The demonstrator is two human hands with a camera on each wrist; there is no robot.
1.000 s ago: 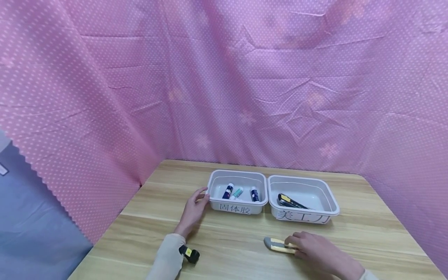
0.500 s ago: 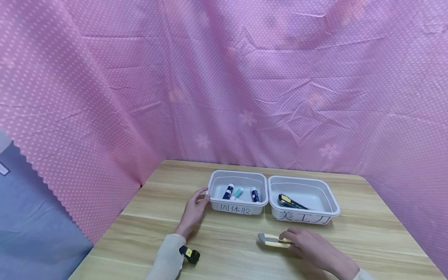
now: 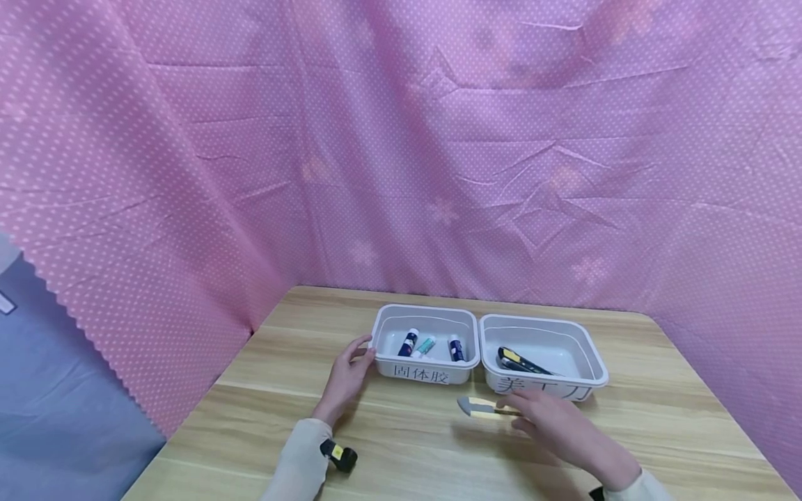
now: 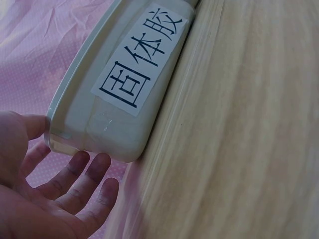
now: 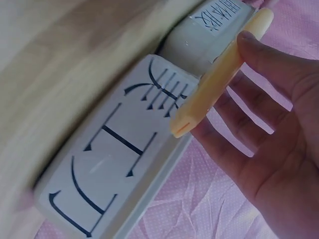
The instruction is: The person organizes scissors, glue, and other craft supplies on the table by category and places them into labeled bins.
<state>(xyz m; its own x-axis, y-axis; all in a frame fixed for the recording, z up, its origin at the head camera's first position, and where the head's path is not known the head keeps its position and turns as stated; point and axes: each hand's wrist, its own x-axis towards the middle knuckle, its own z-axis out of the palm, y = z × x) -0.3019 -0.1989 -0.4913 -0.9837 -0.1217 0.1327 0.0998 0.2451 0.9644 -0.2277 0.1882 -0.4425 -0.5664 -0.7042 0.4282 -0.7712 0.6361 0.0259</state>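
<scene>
My right hand (image 3: pixel 560 431) pinches a yellow utility knife (image 3: pixel 481 408) with a grey end, held above the table in front of the right bin (image 3: pixel 567 323). In the right wrist view, thumb and fingers grip the knife's yellow body (image 5: pixel 219 82), which overlaps the bin's labelled front. At the left end of the left bin (image 3: pixel 432 309), my left hand (image 3: pixel 344 379) touches the rim and end wall with loosely extended fingers. Three glue sticks (image 3: pixel 456 348) lie in that bin. Inside the right bin rest black-and-yellow utility knives (image 3: pixel 523 360), partly overlapping.
Both white bins stand side by side towards the back of the wooden table (image 3: pixel 401 445), with Chinese-character labels on their fronts. A pink dotted curtain (image 3: pixel 438 174) hangs behind and at the sides. My left wrist wears a black strap (image 3: pixel 338 456).
My right hand has lifted the yellow utility knife off the table and carried it slightly left and towards the bins. The left hand and both bins stay put.
</scene>
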